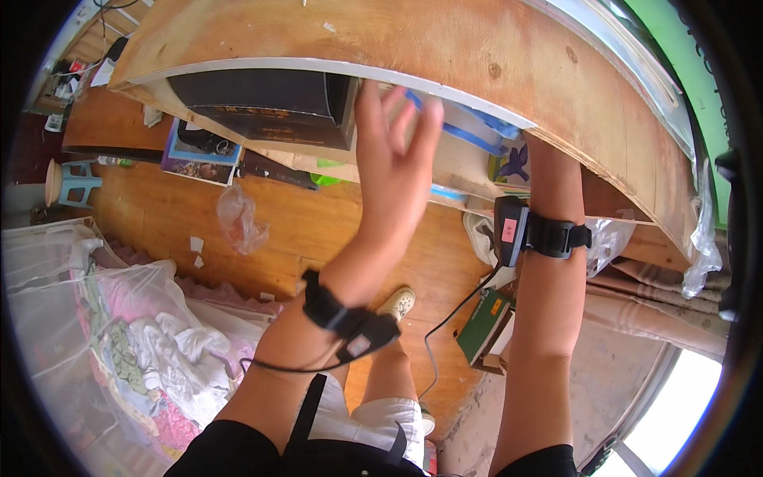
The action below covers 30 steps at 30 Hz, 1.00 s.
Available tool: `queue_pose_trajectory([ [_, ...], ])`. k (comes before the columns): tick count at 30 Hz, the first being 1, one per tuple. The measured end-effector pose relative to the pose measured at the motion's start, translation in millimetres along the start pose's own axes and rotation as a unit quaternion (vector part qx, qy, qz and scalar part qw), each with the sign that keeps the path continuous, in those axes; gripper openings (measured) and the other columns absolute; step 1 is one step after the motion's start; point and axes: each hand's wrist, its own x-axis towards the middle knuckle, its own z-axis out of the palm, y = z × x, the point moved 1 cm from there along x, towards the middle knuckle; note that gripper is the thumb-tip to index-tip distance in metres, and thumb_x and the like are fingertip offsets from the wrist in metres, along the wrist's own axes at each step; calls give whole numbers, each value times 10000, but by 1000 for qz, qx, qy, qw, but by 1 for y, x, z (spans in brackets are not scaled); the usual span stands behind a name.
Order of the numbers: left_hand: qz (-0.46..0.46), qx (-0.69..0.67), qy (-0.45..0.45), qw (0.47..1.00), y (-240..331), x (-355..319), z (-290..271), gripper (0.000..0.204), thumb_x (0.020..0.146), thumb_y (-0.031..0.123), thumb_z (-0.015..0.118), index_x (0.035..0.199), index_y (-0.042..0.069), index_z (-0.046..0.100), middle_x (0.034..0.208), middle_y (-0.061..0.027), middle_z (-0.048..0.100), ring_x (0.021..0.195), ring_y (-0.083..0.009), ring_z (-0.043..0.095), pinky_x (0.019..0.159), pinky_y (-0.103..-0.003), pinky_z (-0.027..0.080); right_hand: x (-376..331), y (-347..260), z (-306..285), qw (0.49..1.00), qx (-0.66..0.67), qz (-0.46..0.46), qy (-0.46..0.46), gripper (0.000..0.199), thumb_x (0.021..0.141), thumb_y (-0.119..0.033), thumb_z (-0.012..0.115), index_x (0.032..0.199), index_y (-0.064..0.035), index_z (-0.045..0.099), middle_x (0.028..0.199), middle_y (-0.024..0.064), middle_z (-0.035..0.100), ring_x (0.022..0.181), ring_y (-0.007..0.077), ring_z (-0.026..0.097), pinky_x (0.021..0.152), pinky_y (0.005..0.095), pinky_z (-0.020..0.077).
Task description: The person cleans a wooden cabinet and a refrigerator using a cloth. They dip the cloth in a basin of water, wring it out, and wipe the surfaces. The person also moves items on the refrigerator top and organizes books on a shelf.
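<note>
My left hand is raised in front of the open space under a plywood desk top, fingers spread and holding nothing. It is just right of a black box on the shelf below the top. My right hand is hidden under the desk top; only the forearm with a black wrist strap shows, reaching toward blue-and-white things on the shelf. Both wrists carry black bands with cables.
A magazine and a crumpled clear plastic bag lie on the wooden floor. A bed with a net and clothes is at the left, a green book near my feet, a small stool far left.
</note>
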Motion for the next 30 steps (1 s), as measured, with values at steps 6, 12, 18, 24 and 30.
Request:
queue_pose_trajectory([
  [6, 54, 283, 154, 945, 23, -60, -77, 1137, 804, 90, 841, 1569, -13, 5, 1546, -221, 145, 1410, -332, 259, 1139, -425, 309, -32, 15, 17, 999, 34, -1, 3, 435, 924, -84, 641, 1331, 25, 530, 1214, 104, 633, 1065, 254, 646, 901, 372, 569],
  [12, 156, 330, 144, 920, 26, 17, -84, 1242, 819, 184, 819, 1529, -63, -169, 1520, -337, 45, 1428, -414, 122, 1185, -492, 129, -76, 25, 47, 998, 46, -3, 50, 365, 982, -145, 571, 1302, 29, 547, 1218, 128, 646, 1061, 278, 663, 897, 399, 589],
  [18, 168, 333, 107, 922, 32, -2, -89, 1089, 819, -10, 612, 1524, -56, -216, 1496, -385, 85, 1348, -477, 246, 1167, -491, 180, -86, 50, 75, 991, 113, 40, 55, 458, 967, -174, 616, 1388, -81, 460, 1357, 140, 572, 1183, 315, 606, 980, 473, 553],
  [24, 125, 330, 95, 931, 55, -11, -91, 963, 904, -24, 514, 1518, -68, -227, 1558, -361, 117, 1399, -402, 312, 1168, -384, 254, -81, 69, 49, 956, 85, 281, 12, 530, 897, -294, 740, 1343, -70, 563, 1319, 138, 634, 1216, 307, 607, 1043, 457, 500],
  [30, 120, 354, 69, 925, 62, -26, -98, 937, 875, -85, 422, 1509, -54, -267, 1574, -359, 108, 1439, -410, 268, 1189, -395, 187, -18, 59, 16, 940, 121, 261, -183, 423, 955, -200, 652, 1335, -30, 577, 1323, 145, 635, 1208, 313, 620, 983, 437, 559],
])
